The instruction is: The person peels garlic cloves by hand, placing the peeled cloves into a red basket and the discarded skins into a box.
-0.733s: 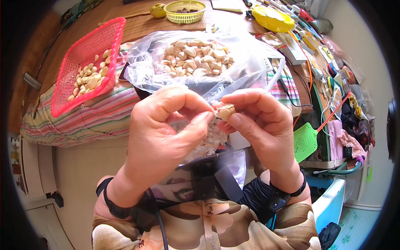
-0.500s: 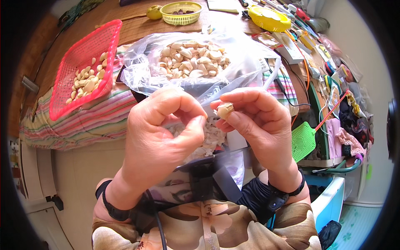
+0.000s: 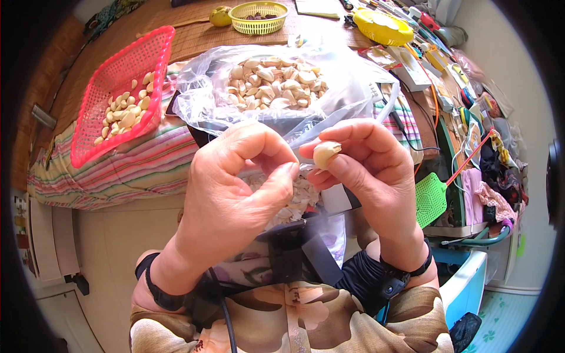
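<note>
Held between the thumb and fingers of my right hand (image 3: 376, 179) is a garlic clove (image 3: 325, 155), its side bare and pale, with a dry papery bit at one end. Close to its left, my left hand (image 3: 238, 185) has thumb and forefinger pinched together; whatever is in that pinch is too small to make out. Below both hands, partly hidden by them, lies a heap of papery garlic peel (image 3: 300, 197). Beyond them, a clear plastic bag (image 3: 197, 97) lies spread open, full of unpeeled garlic cloves (image 3: 276, 85). Peeled cloves (image 3: 126, 117) rest in a tilted red plastic basket (image 3: 94, 109) at the left.
A striped cloth (image 3: 118, 182) covers the near table edge. At the back stand a yellow basket (image 3: 241, 26) with dark bits, a yellowish fruit (image 3: 220, 16) and a yellow bowl (image 3: 382, 29). Clutter, including a green fly swatter (image 3: 431, 200), crowds the right side.
The clove has turned in my right hand and shows more of its bare pale side. My left hand has shifted slightly to the right, still pinched.
</note>
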